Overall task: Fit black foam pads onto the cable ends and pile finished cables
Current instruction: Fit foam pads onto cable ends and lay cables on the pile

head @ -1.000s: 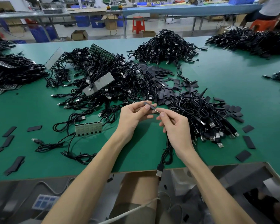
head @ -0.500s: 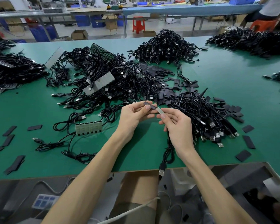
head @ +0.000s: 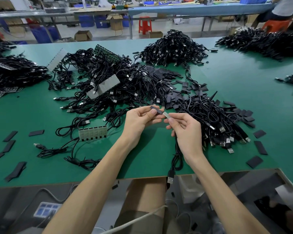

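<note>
Foam pad and cable end brought together over the green table [head: 142, 159]

The black foam pad [head: 154, 108] is pinched between the thumb and fingers of the left hand [head: 139, 120]. The pale cable end [head: 167, 115] is pinched in the curled fingers of the right hand [head: 186, 130], end to end with the pad. The cable [head: 176, 159] is hung below the right wrist, its plug past the table edge.

I get one wide-angle view, worn on the person's head, facing forward and down across the flat green-topped work table [head: 243, 92]. The left hand [head: 139, 120] and right hand [head: 186, 132] sit close to the lens at mid-frame. The table's near edge crosses low, and the long blue-topped bench [head: 193, 9] runs far off along the top.
</note>
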